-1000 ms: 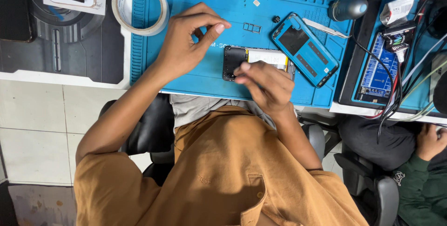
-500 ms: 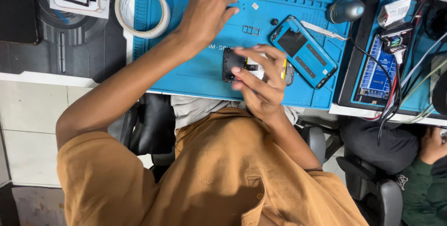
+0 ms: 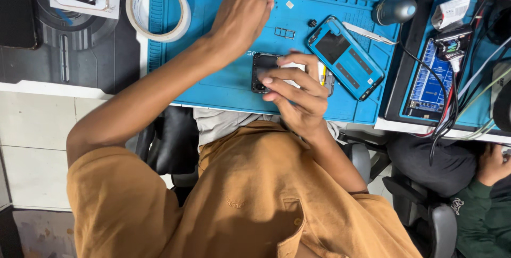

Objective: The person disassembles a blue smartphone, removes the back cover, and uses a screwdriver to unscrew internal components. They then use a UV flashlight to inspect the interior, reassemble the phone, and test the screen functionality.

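1. Resting on the opened phone, the right hand lays its spread fingers across the device's light inner parts, pressing down rather than closing around it.
2. The opened phone lies flat on the blue repair mat, near the mat's front edge, with its dark end showing to the left of the fingers.
3. The left hand reaches to the far part of the mat, beyond the phone, fingers bent and tips together near the mat's top edge; whether they pinch anything cannot be told.
4. A blue-framed phone shell lies slanted on the mat just right of the opened phone, and tweezers sit beyond that shell.
5. Small loose parts lie on the mat between the opened phone and the left hand.
6. A roll of tape rests at the mat's left edge, far left of the phone.
7. A grey rounded object sits at the mat's far right corner.
8. To the right of the mat, a second blue tray on the counter carries wires and a small device.
9. Another person's hand shows at the lower right, well apart from the phone.
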